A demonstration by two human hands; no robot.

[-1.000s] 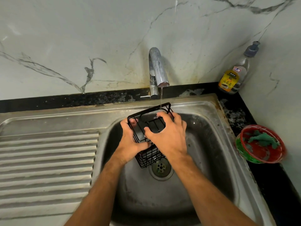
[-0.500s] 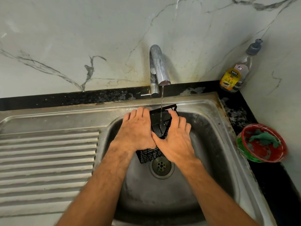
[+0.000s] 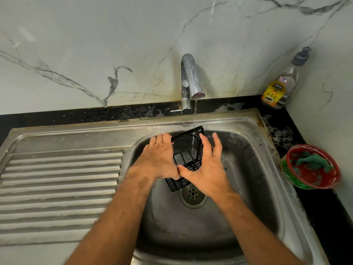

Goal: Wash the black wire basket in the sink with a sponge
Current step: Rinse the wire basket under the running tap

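The black wire basket [image 3: 188, 159] sits tilted in the sink [image 3: 246, 127], just behind the drain [image 3: 193, 195], under a thin stream from the tap [image 3: 191, 77]. The left hand [image 3: 158, 159] and right hand [image 3: 208, 169] press flat against its sides, fingers extended, thumbs nearly meeting. Both hands hide much of its wire walls. Right of the sink, a red bowl [image 3: 313, 176] holds a green sponge [image 3: 313, 162]; a dishwash bottle [image 3: 282, 83] stands behind it on the worktop [image 3: 282, 129].

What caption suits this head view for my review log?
Both hands, left hand and right hand, hold the black wire basket under the faucet stream over the sink.
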